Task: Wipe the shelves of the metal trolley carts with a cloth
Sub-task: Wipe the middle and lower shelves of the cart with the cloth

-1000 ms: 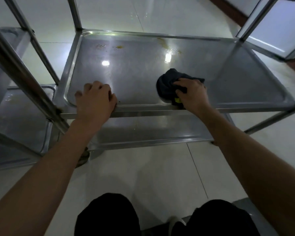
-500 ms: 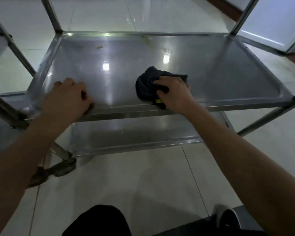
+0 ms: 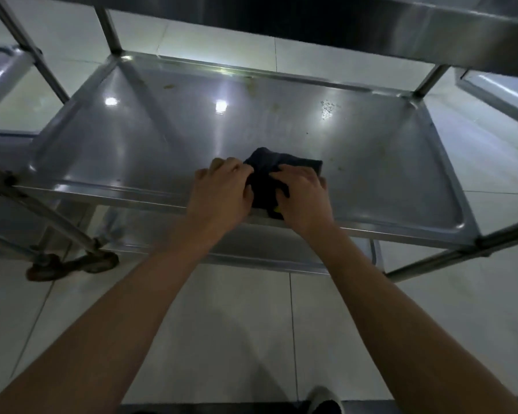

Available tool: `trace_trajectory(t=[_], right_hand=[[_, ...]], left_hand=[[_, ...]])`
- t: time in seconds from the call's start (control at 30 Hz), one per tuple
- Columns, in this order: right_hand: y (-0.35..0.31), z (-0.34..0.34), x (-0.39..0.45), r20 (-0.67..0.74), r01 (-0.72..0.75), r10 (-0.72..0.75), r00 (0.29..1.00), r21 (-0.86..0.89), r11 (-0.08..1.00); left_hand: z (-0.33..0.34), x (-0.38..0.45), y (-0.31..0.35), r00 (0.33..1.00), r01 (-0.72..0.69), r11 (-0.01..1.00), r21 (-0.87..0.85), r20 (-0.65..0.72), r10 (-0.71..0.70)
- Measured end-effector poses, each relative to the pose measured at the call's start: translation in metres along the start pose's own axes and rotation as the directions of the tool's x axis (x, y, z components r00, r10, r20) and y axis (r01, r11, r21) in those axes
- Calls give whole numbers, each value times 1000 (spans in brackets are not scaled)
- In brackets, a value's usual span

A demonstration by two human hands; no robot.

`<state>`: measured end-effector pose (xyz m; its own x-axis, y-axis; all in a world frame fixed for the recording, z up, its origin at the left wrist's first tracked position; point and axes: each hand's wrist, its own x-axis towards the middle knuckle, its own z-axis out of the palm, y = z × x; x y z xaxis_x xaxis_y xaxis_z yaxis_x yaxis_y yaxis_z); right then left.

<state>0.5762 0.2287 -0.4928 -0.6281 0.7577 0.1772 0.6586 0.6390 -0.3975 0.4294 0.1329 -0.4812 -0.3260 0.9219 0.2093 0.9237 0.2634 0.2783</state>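
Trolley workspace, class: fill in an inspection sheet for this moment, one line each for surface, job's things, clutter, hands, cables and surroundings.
Surface: middle shelf of steel, shiny, with yellowish stains near the far rim and droplets far right.
Job's things: dark cloth bunched near the shelf's front edge.
Clutter: nothing seen.
Hands: left hand and right hand both grip the cloth.
Cables: nothing seen.
Surroundings: top shelf overhead, lower shelf beneath, caster at lower left, another trolley on the left, pale tiled floor, a shoe at the bottom edge.
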Motion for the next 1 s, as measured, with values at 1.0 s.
trace_trajectory(t=[1.0], right_hand=[[121, -33, -28, -87, -151, 148, 985, -19, 988]], left_hand=[[40, 4, 49, 992, -112, 989, 91, -54, 117]])
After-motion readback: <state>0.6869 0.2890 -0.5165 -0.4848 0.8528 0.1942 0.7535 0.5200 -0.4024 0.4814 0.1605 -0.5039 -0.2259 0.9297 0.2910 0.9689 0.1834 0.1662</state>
